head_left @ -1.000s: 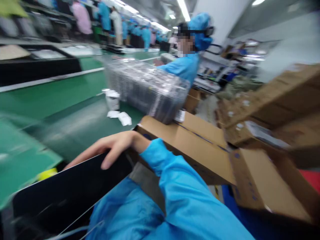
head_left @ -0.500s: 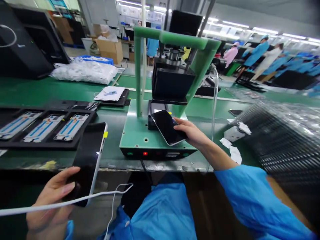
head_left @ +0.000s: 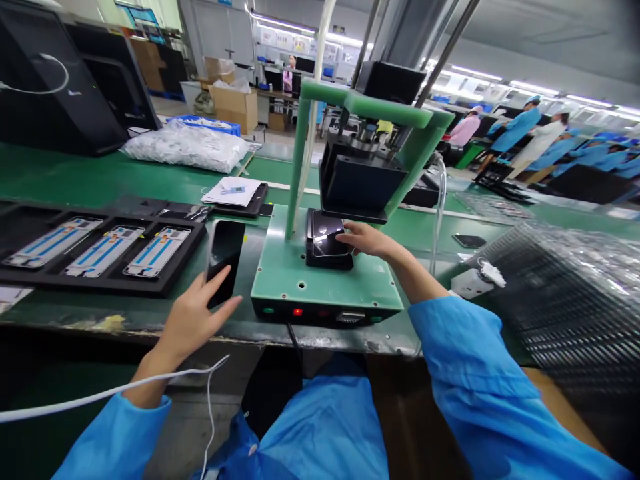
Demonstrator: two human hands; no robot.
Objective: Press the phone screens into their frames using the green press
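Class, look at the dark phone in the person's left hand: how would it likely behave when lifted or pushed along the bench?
The phone looks like a rigid flat slab, so it probably won't flex. Its glossy face reflects light, so it may slip from the left hand. Thin and glassy, it is likely fragile if dropped, and would slide rather than roll.

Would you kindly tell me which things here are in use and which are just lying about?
In use: left hand holding phone; right hand on phone in fixture; green press.
Lying about: tray of frames, white bag, stacked trays.
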